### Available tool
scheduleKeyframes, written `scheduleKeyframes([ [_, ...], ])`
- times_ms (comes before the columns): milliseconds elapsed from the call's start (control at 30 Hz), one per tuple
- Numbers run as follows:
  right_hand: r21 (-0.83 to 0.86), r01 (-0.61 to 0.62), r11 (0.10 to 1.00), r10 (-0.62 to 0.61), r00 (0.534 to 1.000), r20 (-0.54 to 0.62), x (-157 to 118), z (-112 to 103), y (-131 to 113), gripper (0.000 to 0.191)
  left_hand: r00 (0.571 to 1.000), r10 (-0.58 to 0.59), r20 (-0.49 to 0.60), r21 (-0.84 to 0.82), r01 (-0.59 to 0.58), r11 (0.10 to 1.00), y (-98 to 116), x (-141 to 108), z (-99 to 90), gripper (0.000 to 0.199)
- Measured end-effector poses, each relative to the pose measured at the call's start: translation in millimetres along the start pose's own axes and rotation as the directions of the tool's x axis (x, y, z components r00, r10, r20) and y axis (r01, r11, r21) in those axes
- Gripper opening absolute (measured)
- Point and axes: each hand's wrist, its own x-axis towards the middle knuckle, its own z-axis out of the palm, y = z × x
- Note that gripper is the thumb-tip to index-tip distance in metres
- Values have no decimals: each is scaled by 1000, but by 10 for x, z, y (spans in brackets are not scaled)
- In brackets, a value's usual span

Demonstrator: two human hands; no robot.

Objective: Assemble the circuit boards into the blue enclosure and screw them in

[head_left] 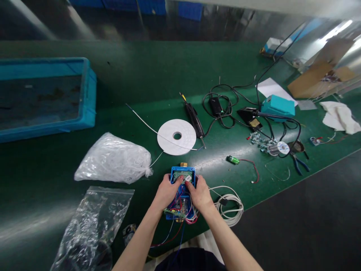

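Observation:
A blue housing (184, 193) with brass fittings at its top and bottom ends lies open near the table's front edge. My left hand (167, 191) grips its left side, the thumb on a green circuit board (178, 175) in the upper compartment. On the right side my right hand (200, 192) holds the same housing, its thumb also on the board. Red, blue and white wires spill from the lower compartment, where a second green board (174, 213) hangs at the lower left. The fingers under the housing are hidden.
A white disc (167, 140), a black electric screwdriver (194, 119) and a stuffed plastic bag (113, 160) lie beyond the hands. Coiled white cable (239, 207) is at the right, with a green battery (233, 160), pliers (299, 163) and solder spool (282, 148) farther off. A blue bin (90, 98) stands left.

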Motion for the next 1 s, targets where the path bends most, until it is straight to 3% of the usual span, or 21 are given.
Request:
scheduleKeyframes([
  [333, 83, 21, 996, -34, 988, 153, -88, -201, 123, 54, 997, 62, -50, -105, -66, 992, -106, 9, 40, 50],
  [433, 115, 65, 991, -91, 968, 233, -234, -525, 207, 52, 996, 73, -44, -109, -77, 991, -110, -2, 31, 49],
  [500, 115, 90, 989, -120, 950, 289, -269, -842, 293, 39, 997, 75, -37, -117, -79, 990, -113, -14, 22, 48],
  [567, 90, 110, 990, -132, 945, 298, -179, -1158, 350, 27, 997, 70, -37, -130, -75, 989, -112, -25, 13, 48],
  [633, 40, 136, 990, -142, 965, 221, 48, -1374, 307, 26, 998, 54, -44, -145, -60, 988, -106, -34, 6, 48],
  [733, -16, 230, 973, -226, 966, 125, 528, -1383, -14, 27, 998, 27, -50, -168, -35, 985, -81, -48, -3, 48],
  [867, -51, 409, 911, -403, 910, 103, 1110, -1005, -716, 28, 999, 6, -53, -172, -15, 985, -23, -78, -24, 49],
  [1000, -83, 475, 876, -474, 880, 28, 1512, -735, -1240, 33, 999, 17, -48, -158, -25, 987, 21, -102, -43, 46],
])
